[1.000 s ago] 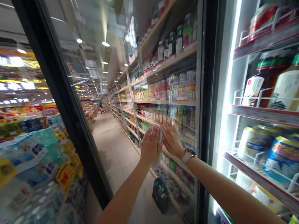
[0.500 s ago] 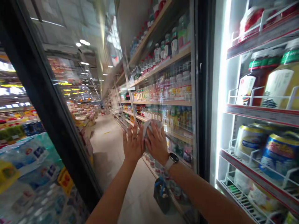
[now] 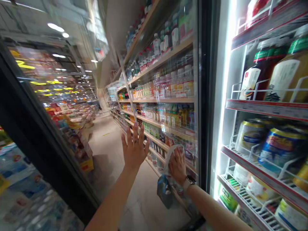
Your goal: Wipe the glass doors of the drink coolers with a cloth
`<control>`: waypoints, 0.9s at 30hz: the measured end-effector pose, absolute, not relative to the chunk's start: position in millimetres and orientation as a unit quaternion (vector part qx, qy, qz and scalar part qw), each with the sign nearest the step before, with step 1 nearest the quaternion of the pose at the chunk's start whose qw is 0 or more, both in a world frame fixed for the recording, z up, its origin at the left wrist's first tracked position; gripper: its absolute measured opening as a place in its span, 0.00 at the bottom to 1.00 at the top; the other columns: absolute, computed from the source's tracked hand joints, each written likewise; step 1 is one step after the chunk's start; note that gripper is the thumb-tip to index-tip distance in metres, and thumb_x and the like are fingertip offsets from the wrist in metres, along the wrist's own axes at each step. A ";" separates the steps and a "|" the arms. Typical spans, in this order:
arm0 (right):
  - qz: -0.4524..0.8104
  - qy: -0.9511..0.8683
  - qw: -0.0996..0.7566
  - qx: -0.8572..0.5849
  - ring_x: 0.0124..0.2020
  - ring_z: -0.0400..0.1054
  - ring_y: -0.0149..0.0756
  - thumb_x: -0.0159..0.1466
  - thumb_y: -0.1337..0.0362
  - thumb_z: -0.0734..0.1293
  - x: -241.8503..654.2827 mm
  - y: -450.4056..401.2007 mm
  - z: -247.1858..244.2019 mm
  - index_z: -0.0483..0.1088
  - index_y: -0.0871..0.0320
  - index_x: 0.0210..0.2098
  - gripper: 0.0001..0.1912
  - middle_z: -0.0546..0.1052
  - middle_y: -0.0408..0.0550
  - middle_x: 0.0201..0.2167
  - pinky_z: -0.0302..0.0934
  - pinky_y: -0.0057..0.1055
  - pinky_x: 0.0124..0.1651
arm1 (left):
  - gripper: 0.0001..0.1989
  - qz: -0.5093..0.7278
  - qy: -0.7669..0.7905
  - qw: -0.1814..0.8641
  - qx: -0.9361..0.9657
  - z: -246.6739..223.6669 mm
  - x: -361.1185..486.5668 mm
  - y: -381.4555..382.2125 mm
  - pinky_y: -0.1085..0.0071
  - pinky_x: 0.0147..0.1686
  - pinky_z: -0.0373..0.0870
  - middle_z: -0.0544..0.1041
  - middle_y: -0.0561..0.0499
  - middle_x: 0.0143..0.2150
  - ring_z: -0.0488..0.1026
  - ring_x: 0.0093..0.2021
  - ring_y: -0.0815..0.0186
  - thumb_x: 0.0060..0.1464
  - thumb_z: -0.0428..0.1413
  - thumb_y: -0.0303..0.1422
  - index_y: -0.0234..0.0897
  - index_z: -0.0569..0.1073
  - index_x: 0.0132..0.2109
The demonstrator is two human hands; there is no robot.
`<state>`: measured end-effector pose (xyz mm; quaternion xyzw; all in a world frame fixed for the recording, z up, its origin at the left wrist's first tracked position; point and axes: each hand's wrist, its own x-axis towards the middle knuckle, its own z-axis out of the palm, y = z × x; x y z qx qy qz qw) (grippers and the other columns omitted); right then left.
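My left hand [image 3: 135, 152] is spread open, palm towards the glass door [image 3: 31, 138], which has a black frame. It holds nothing. My right hand [image 3: 178, 168], with a watch [image 3: 191, 179] at its wrist, presses a pale grey cloth [image 3: 169, 157] against the glass, lower and to the right of my left hand. Part of the cloth is hidden under the palm. Through or in the glass, shelves of bottles [image 3: 173, 114] show behind both hands.
At right, a lit fridge holds bottles [image 3: 251, 78] and cans [image 3: 280, 149] behind wire rails on its shelves [image 3: 267, 109]. A dark container with blue on it [image 3: 165, 192] shows below my right hand. Wrapped bottle packs [image 3: 21, 189] stand at lower left, beyond the door frame.
My right hand has moved down and right with the cloth, away from my left hand. My left hand's fingers have spread. The view has shifted slightly.
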<state>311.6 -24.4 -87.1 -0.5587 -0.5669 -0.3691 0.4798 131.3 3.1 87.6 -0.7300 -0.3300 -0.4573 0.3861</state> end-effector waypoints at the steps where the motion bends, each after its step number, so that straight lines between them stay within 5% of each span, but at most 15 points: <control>1: -0.355 -0.554 0.494 -0.568 0.71 0.46 0.54 0.66 0.68 0.56 307.2 -22.7 -69.8 0.58 0.60 0.65 0.28 0.59 0.63 0.67 0.52 0.62 0.65 | 0.37 -0.459 -0.329 0.384 -0.731 87.5 131.5 3.1 0.43 0.70 0.40 0.49 0.43 0.73 0.40 0.73 0.49 0.64 0.52 0.42 0.43 0.43 0.72; 5: -0.332 -0.517 0.560 -0.556 0.73 0.36 0.54 0.67 0.66 0.55 287.3 -10.8 46.5 0.43 0.65 0.71 0.34 0.49 0.65 0.71 0.41 0.67 0.67 | 0.37 -0.465 -0.328 0.359 -0.740 87.5 130.6 3.7 0.41 0.70 0.38 0.47 0.43 0.73 0.39 0.73 0.48 0.64 0.53 0.41 0.45 0.44 0.72; 10: -0.330 -0.495 0.570 -0.567 0.74 0.32 0.49 0.69 0.60 0.55 287.3 -3.3 124.6 0.48 0.66 0.70 0.33 0.48 0.60 0.72 0.35 0.58 0.72 | 0.37 -0.474 -0.325 0.319 -0.753 87.4 131.7 4.1 0.37 0.69 0.36 0.47 0.42 0.74 0.36 0.74 0.46 0.63 0.53 0.42 0.46 0.45 0.72; 22: -0.298 -0.478 0.554 -0.613 0.72 0.42 0.59 0.69 0.66 0.51 293.7 -19.2 -100.1 0.35 0.60 0.73 0.35 0.52 0.66 0.70 0.59 0.65 0.60 | 0.38 -0.478 -0.312 0.323 -0.755 87.5 131.9 5.7 0.40 0.70 0.35 0.48 0.42 0.74 0.36 0.74 0.49 0.62 0.54 0.41 0.45 0.45 0.72; 27: -0.301 -0.464 0.559 -0.617 0.71 0.41 0.64 0.70 0.62 0.52 287.8 -28.2 -114.2 0.30 0.60 0.73 0.36 0.47 0.71 0.70 0.60 0.68 0.57 | 0.38 -0.485 -0.314 0.302 -0.758 87.8 133.0 2.9 0.40 0.70 0.35 0.47 0.44 0.74 0.37 0.74 0.48 0.62 0.54 0.41 0.47 0.45 0.72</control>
